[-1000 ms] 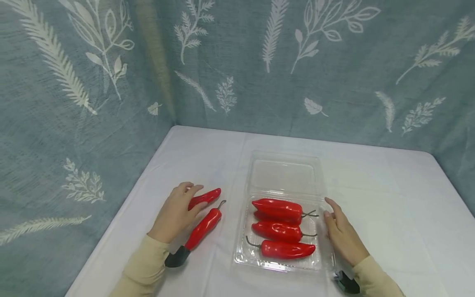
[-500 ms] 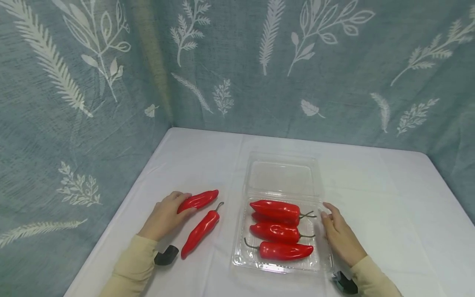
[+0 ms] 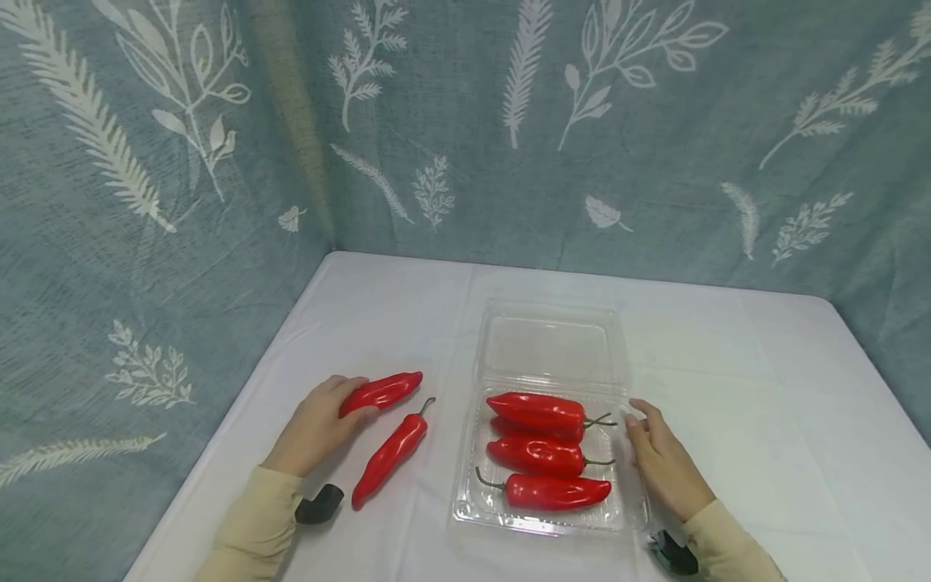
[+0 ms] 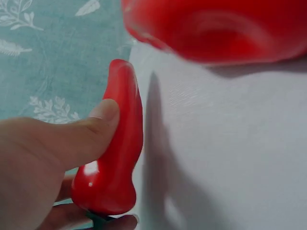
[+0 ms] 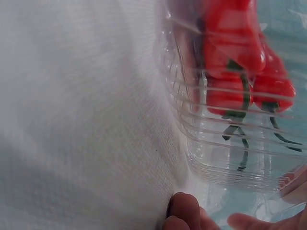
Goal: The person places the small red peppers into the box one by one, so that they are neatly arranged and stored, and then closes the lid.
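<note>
In the head view, my left hand point(image 3: 313, 424) grips a red chili pepper point(image 3: 385, 392) near its stem end. The left wrist view has the thumb point(image 4: 108, 112) pressed along this pepper and the other fingers behind it, beside the green stem. A second red pepper point(image 3: 393, 459) lies on the white cloth, stem pointing away. My right hand point(image 3: 669, 465) is at the right side of a clear plastic clamshell box point(image 3: 538, 527), thumb and fingers loosely bent at its rim. Several red peppers point(image 3: 556, 491) lie crosswise in the box, two of them overlapping at the back.
The clear lid point(image 3: 550, 343) lies folded back behind the box. A white cloth point(image 3: 742, 388) covers the table. Blue-green curtains point(image 3: 465, 202) with white leaf prints stand along the back and left. A dark wrist camera point(image 3: 320, 505) sits by the left sleeve.
My left hand has shifted left and nearer along its pepper, uncovering more of it. The wrist camera no longer overlaps the second pepper. The right hand stays beside the box.
</note>
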`<act>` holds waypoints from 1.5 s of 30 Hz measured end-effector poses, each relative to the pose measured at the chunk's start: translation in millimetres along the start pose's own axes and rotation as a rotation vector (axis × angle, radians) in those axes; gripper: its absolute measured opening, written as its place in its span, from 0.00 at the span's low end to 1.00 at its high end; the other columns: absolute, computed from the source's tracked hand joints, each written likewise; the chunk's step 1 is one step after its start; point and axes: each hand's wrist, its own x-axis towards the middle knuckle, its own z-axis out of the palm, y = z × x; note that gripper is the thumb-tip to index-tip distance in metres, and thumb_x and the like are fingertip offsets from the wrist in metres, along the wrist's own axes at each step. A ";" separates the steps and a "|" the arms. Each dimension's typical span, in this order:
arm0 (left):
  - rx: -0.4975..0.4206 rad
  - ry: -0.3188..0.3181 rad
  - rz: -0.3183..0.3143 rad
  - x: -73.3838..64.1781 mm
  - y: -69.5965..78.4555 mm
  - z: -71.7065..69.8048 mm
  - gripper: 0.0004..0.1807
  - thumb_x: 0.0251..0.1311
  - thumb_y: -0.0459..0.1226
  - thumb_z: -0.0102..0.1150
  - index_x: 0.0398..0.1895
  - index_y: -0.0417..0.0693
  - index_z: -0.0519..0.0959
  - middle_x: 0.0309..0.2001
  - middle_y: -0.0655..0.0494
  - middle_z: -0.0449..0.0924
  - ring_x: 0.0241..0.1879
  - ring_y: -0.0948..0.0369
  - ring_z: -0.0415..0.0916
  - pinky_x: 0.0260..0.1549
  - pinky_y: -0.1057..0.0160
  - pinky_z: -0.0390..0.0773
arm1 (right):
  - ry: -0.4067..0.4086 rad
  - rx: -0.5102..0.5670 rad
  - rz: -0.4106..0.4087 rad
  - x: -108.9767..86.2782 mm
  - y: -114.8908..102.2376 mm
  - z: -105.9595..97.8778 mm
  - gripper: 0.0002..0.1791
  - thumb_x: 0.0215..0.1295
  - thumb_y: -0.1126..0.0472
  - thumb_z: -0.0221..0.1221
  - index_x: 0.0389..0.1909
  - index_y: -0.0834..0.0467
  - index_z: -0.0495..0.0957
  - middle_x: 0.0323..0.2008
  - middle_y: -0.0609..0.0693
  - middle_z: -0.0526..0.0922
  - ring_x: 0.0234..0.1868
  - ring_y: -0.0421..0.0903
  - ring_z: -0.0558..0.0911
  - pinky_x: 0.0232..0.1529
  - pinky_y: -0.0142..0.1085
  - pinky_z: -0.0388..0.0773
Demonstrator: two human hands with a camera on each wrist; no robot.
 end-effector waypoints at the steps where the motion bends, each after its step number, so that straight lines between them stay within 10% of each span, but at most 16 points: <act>1: -0.006 0.011 -0.004 -0.5 -0.1 -1.2 0.30 0.53 0.44 0.69 0.59 0.42 0.74 0.47 0.45 0.77 0.45 0.50 0.76 0.44 0.48 0.81 | -0.005 -0.003 0.004 0.2 0.0 0.2 0.31 0.76 0.44 0.35 0.69 0.61 0.54 0.47 0.61 0.75 0.33 0.44 0.77 0.34 0.36 0.75; 24: -0.083 0.199 0.159 -7.9 42.9 -22.4 0.29 0.52 0.40 0.70 0.59 0.47 0.73 0.50 0.48 0.75 0.46 0.52 0.74 0.39 0.51 0.83 | -0.016 -0.032 0.008 0.0 -2.5 -2.6 0.34 0.76 0.42 0.34 0.69 0.64 0.52 0.47 0.61 0.76 0.35 0.45 0.78 0.35 0.37 0.76; 45: -0.151 0.157 0.460 -11.3 107.1 0.3 0.25 0.52 0.43 0.70 0.55 0.52 0.78 0.46 0.57 0.76 0.44 0.63 0.71 0.41 0.65 0.81 | 0.000 -0.008 -0.005 -0.6 -1.5 -1.3 0.30 0.76 0.45 0.38 0.68 0.63 0.54 0.45 0.59 0.76 0.32 0.44 0.76 0.35 0.37 0.74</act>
